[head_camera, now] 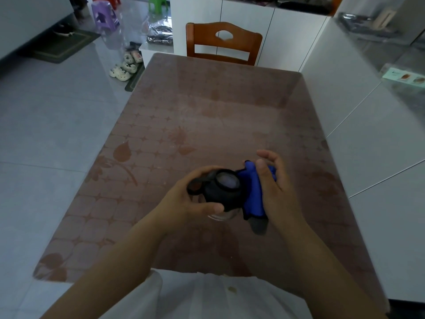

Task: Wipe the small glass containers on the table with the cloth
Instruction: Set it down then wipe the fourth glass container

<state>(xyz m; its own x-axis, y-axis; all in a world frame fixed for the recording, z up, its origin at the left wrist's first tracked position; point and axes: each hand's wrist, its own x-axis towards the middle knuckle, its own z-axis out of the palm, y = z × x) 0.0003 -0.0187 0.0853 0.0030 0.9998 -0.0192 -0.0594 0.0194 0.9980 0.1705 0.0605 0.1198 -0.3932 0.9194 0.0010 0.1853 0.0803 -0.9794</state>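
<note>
Table (230,116): glossy, patterned, carrying nothing else visible | Left hand (184,201): fingers curling round jar (222,192) above near edge | Right hand (276,189): loosely holding cloth (253,192), fingers half-open, pressing jar's side | Jar: clear glass, black rubbery lid | Advice: rotating jar, steady pressure.
</note>
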